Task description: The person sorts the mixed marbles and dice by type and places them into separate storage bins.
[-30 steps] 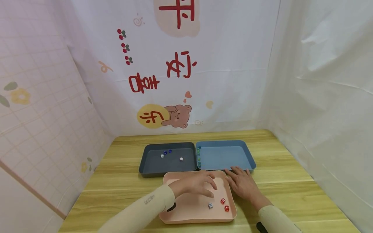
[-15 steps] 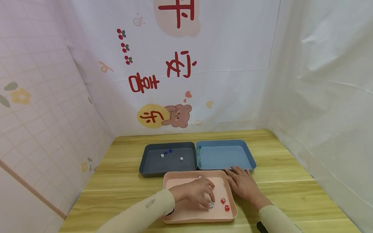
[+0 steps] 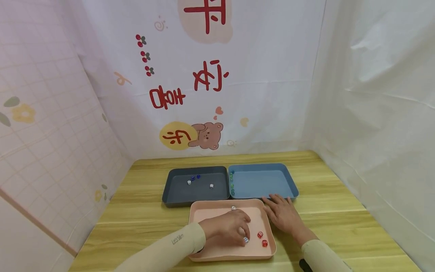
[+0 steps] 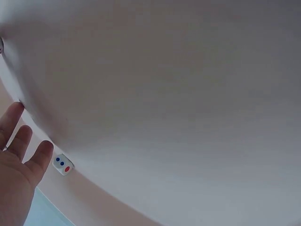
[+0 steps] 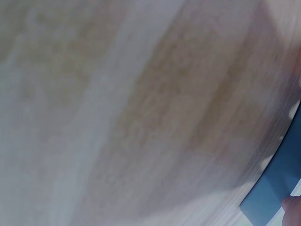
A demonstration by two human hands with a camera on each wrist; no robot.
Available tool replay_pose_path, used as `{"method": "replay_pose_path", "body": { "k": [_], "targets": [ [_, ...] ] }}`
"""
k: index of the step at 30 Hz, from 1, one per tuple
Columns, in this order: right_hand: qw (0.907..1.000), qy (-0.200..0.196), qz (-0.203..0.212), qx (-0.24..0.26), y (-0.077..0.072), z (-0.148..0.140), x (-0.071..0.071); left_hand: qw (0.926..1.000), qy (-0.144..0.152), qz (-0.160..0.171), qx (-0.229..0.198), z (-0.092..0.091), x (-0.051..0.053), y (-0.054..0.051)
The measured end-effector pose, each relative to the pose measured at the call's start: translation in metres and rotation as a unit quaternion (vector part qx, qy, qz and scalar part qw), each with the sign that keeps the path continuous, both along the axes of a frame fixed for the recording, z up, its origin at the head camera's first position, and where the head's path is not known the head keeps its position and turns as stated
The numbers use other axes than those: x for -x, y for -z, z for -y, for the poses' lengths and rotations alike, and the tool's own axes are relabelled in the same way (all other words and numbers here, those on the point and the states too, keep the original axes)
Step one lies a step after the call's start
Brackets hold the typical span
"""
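Observation:
My left hand (image 3: pixel 228 227) is over the pink tray (image 3: pixel 231 258), thumb and forefinger curled at a white die with blue dots (image 3: pixel 246 239), which they appear to pinch. Its fingers partly cover the die. Two red dice (image 3: pixel 260 234) lie just right of it. Another white die (image 3: pixel 233 208) sits near the tray's far wall; the left wrist view shows a white die (image 4: pixel 63 165) with blue and red dots beside the fingertips. My right hand (image 3: pixel 283 215) lies flat between the pink tray's right rim and the blue tray's (image 3: pixel 265 183) near edge, holding nothing.
Behind the pink tray, a dark grey tray (image 3: pixel 190 194) holds two dark blue dice (image 3: pixel 193 178) and two white dice (image 3: pixel 211 186). Several green dice (image 3: pixel 232 186) line the blue tray's left wall. Wooden tabletop (image 3: pixel 132 211) surrounds the trays, with white cloth (image 3: pixel 265 94) behind.
My left hand has lowered and its thumb and forefinger have closed in on the white die. The far white die has come into sight. My right hand stays put.

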State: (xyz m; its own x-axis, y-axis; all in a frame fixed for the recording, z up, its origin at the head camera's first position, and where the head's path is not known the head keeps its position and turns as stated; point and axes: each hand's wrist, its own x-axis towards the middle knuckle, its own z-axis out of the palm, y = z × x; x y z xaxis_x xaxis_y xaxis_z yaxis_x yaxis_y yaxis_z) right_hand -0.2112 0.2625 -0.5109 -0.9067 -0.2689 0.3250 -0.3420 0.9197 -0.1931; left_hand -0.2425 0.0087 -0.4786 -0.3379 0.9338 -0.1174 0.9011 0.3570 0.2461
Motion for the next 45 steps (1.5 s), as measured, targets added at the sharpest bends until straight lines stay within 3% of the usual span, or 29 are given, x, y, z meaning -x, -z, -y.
{"method": "replay_pose_path", "body": {
  "k": [6, 13, 22, 29, 34, 39, 45],
  "targets": [
    [1.0000, 0.001, -0.001, -0.003, 0.000, -0.001, 0.001, 0.9995, -0.017, 0.016, -0.019, 0.000, 0.000, -0.003],
    [1.0000, 0.008, 0.001, -0.004, -0.002, -0.001, 0.001, 0.9979, -0.041, 0.023, -0.044, 0.002, 0.007, -0.019],
    [0.9998, 0.013, 0.010, -0.008, -0.002, -0.001, 0.000, 0.9891, -0.108, 0.051, -0.087, 0.011, 0.023, -0.040],
    [1.0000, -0.002, 0.000, 0.008, -0.002, -0.002, -0.001, 0.9683, -0.185, 0.088, -0.143, 0.033, 0.052, -0.050],
    [0.9999, -0.005, 0.002, 0.010, 0.000, -0.002, 0.000, 0.9477, -0.264, 0.083, -0.158, 0.051, 0.073, -0.052],
    [0.9999, -0.001, 0.008, 0.008, 0.001, -0.001, 0.000, 0.9294, -0.328, 0.064, -0.156, 0.069, 0.091, -0.050],
    [0.9999, -0.006, -0.003, 0.012, -0.001, 0.000, -0.001, 0.9055, -0.392, 0.016, -0.163, 0.084, 0.111, -0.045]
  ]
}}
